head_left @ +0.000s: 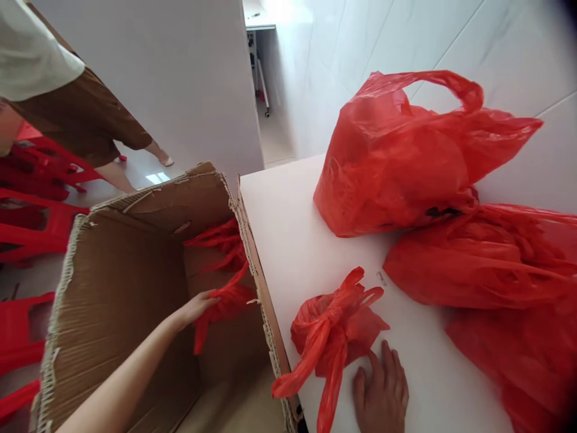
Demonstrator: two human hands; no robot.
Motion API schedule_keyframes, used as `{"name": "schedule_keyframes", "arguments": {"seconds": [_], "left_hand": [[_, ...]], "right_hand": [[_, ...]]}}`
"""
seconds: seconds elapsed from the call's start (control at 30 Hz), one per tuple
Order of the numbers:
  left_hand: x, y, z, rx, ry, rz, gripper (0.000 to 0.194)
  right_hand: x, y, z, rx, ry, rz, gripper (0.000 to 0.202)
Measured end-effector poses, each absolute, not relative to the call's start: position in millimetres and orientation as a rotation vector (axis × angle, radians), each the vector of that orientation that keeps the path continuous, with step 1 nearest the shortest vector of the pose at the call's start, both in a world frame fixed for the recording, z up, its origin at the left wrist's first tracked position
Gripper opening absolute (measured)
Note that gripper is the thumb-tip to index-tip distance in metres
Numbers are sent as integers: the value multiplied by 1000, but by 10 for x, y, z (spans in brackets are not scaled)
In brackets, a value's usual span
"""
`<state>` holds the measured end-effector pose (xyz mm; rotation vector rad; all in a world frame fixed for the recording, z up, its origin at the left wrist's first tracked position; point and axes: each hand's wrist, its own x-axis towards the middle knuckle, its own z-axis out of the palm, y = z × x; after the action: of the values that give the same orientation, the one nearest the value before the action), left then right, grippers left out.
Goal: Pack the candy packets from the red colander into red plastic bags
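Note:
Inside a deep cardboard box (121, 288), my left hand (196, 310) is closed on a knotted red plastic bag (232, 304). Another red plastic bag (225, 243) lies deeper in the box, by its far wall. My right hand (382, 388) rests open, palm down, on the white table (279, 228). Its fingertips are at the edge of a small tied red plastic bag (331, 325), whose long loose ends hang toward the box rim. What the bags hold cannot be made out.
A large red bag with a looped handle (401, 156) stands at the back of the table. More red bags (487, 258) lie along the right side. A person (81, 114) is beyond the box, near red plastic stools (40, 222). A tiled wall (360, 48) borders the table.

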<state>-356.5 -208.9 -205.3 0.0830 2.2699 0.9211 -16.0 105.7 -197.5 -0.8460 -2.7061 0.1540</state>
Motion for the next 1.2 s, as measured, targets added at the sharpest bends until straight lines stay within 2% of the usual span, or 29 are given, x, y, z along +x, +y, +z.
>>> {"name": "schedule_keyframes", "arguments": {"seconds": [0.13,0.2,0.3,0.37,0.43,0.53,0.63,0.7,0.73,0.8,0.83,0.9,0.97,1.07,1.2], "left_hand": [[-3820,-1738,-2649,93,2235,843,24],[-3993,-1641,-2840,60,2315,811,25],[-4160,-1584,-2954,8,2442,800,33],[-4171,-1573,-2922,12,2505,832,31],[-4117,-1569,-2798,33,2562,887,26],[-3977,-1537,-2382,38,2672,989,31],[-3758,-1364,-1664,102,2789,1172,36],[-3526,-1118,-1131,287,2824,1456,33],[-3383,-958,-900,434,2815,1452,31],[-3078,-594,-588,834,2664,1207,28],[-2935,-408,-522,979,2534,1022,34],[-2720,-84,-541,1074,2313,686,59],[-2645,116,-655,1014,2208,520,60],[-2787,94,-723,837,1985,753,48],[-3211,-462,-529,420,1812,1357,52]], "right_hand": [[-140,1065,-2030,-842,-2696,115,46],[-132,1072,-2044,-842,-2702,102,48],[-139,1074,-2032,-840,-2708,99,46],[-150,1067,-2008,-849,-2719,111,44],[-160,1056,-1981,-864,-2737,125,42],[-168,1040,-1942,-889,-2768,146,38],[-183,1031,-1901,-916,-2787,167,36],[-198,1027,-1871,-934,-2783,176,36],[-204,1026,-1857,-940,-2779,181,35],[-214,1022,-1834,-940,-2775,199,35],[-217,1021,-1827,-936,-2774,209,35],[-218,1020,-1821,-930,-2770,220,35],[-216,1022,-1825,-933,-2764,217,35],[-211,1028,-1836,-935,-2760,219,35],[-207,1034,-1839,-937,-2758,228,35]]}}
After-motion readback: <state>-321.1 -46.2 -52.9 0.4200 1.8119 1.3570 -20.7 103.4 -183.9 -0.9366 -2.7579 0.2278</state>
